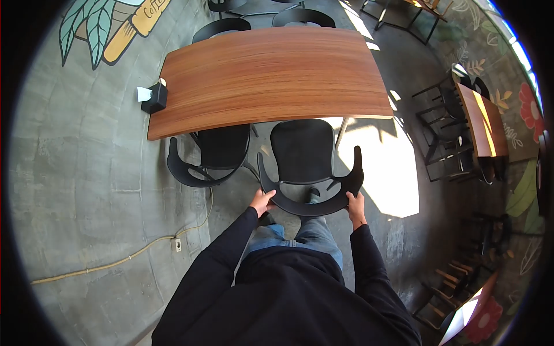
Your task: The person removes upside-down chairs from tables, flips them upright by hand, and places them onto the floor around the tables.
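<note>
A black chair (pixel 303 151) with a curved backrest stands in front of me, its seat reaching the near edge of the wooden table (pixel 271 72). My left hand (pixel 262 200) grips the left side of the backrest. On the right side of the same backrest, my right hand (pixel 356 205) is closed, thumb on top. The undersides of both hands are hidden. A second black chair (pixel 222 151) stands to the left, close to the held one and partly under the tabletop.
A black tissue box (pixel 154 98) sits at the table's left end by the grey wall. A cable runs along that wall to a socket (pixel 178 245). More black chairs (pixel 221 27) line the far side. Another table (pixel 482 121) with chairs stands right. Sunlight falls on the floor.
</note>
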### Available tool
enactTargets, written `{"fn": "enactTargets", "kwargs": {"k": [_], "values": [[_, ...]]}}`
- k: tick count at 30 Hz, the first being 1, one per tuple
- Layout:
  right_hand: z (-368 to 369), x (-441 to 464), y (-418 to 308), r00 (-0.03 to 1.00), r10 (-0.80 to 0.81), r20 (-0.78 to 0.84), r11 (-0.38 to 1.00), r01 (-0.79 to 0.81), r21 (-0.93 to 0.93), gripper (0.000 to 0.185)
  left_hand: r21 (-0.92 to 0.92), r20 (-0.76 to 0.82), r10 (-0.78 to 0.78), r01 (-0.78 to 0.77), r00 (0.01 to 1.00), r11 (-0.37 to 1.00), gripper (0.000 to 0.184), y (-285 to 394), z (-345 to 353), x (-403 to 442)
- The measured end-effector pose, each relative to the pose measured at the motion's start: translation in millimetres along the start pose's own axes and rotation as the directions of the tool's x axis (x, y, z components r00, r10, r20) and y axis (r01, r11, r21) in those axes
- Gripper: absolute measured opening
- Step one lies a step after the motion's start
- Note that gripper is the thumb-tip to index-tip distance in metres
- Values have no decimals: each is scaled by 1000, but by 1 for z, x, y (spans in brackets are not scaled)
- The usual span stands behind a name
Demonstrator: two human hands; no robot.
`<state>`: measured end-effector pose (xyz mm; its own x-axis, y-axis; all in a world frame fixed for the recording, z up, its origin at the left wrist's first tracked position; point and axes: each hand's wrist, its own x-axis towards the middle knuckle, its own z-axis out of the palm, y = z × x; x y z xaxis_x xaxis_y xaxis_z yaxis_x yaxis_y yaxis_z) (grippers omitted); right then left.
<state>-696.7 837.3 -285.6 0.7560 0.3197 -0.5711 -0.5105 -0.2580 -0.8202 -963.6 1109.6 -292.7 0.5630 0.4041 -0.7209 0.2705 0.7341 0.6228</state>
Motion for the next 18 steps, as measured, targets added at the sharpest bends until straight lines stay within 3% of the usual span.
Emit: {"fn": "enactTargets", "kwargs": {"k": [1, 5, 10, 15, 18], "values": [[0, 13, -6, 1000, -5, 8, 1000, 5, 10, 24, 30, -24, 8, -8, 1000, 1000, 42, 5, 7, 12], [-2, 62, -22, 998, 11, 56, 999, -14, 53, 24, 56, -98, 87, -82, 991, 995, 38, 21, 33, 51], [1, 119, -40, 995, 23, 96, 999, -26, 32, 25, 59, -160, 61, -52, 985, 997, 33, 46, 58, 91], [11, 169, -60, 992, 84, 98, 996, -86, 15, 28, 47, -237, 84, -75, 968, 996, 43, 53, 80, 129], [16, 184, -67, 987, 115, 115, 993, -119, 25, 30, 131, -279, 114, -79, 954, 988, 49, 59, 86, 147]]}}
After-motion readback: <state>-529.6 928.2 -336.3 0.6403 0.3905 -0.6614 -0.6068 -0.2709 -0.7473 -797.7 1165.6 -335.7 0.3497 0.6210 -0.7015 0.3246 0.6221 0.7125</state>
